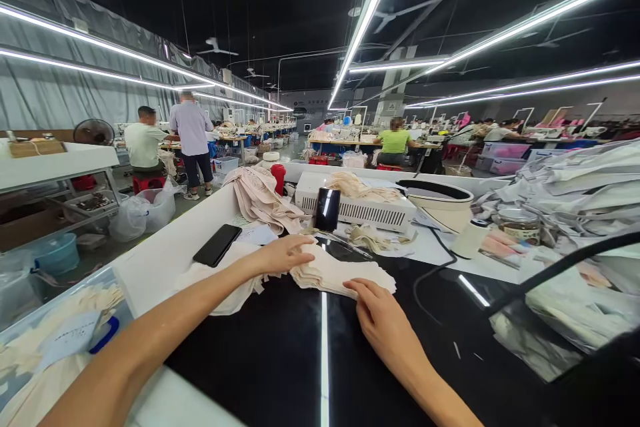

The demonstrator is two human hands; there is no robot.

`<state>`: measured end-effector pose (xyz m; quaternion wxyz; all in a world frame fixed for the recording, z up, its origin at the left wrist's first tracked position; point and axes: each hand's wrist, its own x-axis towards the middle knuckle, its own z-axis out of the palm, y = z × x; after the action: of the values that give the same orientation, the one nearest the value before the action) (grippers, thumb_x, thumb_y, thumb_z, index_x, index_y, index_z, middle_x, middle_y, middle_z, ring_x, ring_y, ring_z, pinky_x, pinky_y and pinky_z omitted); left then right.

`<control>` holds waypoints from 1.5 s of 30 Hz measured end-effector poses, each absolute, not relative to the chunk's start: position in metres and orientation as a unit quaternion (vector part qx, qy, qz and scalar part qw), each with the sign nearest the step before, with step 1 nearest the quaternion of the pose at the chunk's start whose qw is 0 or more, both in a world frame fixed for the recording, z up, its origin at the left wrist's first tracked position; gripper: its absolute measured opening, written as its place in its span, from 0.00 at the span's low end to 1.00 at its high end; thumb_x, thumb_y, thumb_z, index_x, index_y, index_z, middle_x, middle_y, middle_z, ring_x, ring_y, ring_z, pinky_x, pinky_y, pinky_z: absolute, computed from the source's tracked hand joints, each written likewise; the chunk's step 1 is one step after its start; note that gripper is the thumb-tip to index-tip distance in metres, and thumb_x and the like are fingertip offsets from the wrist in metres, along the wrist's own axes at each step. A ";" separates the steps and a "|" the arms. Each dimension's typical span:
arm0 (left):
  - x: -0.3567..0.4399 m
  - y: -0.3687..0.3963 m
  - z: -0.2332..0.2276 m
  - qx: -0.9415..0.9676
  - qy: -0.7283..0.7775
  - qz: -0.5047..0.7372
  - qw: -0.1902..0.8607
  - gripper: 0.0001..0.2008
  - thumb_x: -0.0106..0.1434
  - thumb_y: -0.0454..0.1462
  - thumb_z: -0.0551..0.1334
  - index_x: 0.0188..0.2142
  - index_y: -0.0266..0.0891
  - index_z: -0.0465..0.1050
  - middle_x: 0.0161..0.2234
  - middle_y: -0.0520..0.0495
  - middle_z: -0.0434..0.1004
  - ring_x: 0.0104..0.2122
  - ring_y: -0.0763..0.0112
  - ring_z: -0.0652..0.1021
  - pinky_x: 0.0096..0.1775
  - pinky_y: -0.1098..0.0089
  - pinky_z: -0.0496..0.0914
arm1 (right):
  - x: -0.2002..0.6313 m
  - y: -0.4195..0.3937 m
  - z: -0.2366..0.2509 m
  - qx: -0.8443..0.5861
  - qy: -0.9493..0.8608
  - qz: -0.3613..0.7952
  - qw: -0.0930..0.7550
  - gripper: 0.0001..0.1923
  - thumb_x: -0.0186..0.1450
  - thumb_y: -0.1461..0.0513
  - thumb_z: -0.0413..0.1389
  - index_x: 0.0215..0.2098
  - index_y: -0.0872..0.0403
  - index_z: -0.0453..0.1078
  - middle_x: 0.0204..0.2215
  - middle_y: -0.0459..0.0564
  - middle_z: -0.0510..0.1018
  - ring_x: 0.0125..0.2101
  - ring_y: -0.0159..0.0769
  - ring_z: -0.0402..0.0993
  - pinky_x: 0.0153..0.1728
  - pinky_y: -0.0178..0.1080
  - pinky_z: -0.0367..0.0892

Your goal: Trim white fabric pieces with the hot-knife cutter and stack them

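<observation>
Cloth stack [337,272] on tbl [260,360], phone [217,245] to L, box [375,215] bhd, jar [519,223] far R

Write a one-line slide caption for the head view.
Left hand and right hand at a stack of cream fabric pieces on a glossy black surface, a phone lying nearby.
</observation>
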<state>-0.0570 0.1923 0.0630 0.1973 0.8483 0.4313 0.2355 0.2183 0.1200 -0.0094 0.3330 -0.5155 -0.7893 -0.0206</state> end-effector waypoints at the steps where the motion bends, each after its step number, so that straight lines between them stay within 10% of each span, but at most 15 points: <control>1: -0.067 0.191 0.068 0.842 0.447 0.238 0.187 0.20 0.78 0.45 0.61 0.65 0.44 0.77 0.66 0.44 0.77 0.65 0.56 0.76 0.65 0.62 0.69 | 0.215 0.114 -0.008 -0.507 -0.795 -0.016 0.334 0.23 0.72 0.68 0.48 0.52 0.51 0.83 0.52 0.57 0.87 0.52 0.50 0.85 0.54 0.52 0.80; 5: -0.116 0.184 0.077 0.801 0.542 0.219 0.130 0.12 0.78 0.43 0.63 0.50 0.37 0.81 0.52 0.41 0.83 0.54 0.56 0.81 0.59 0.53 0.75 | 0.201 0.089 -0.007 -0.479 -0.812 0.004 0.334 0.22 0.71 0.68 0.49 0.50 0.49 0.84 0.52 0.56 0.87 0.51 0.50 0.86 0.53 0.53 0.82; 39: -0.167 0.161 0.054 0.669 0.643 0.271 0.257 0.14 0.77 0.44 0.68 0.52 0.36 0.78 0.50 0.44 0.81 0.45 0.61 0.82 0.48 0.57 0.81 | 0.168 0.044 -0.007 -0.415 -0.857 0.120 0.281 0.20 0.74 0.66 0.47 0.44 0.48 0.83 0.53 0.56 0.86 0.52 0.48 0.87 0.54 0.51 0.83; 45: -0.153 0.150 0.073 0.650 0.578 0.376 0.320 0.13 0.74 0.45 0.68 0.39 0.37 0.74 0.37 0.50 0.76 0.36 0.66 0.78 0.40 0.65 0.75 | 0.163 0.039 -0.003 -0.413 -0.839 0.184 0.302 0.20 0.74 0.63 0.46 0.44 0.48 0.83 0.52 0.57 0.86 0.51 0.48 0.86 0.54 0.51 0.82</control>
<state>-0.1531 0.1502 0.0728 0.3197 0.6498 0.5780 0.3762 0.1631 0.0393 -0.0029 0.3021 -0.4133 -0.8390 0.1842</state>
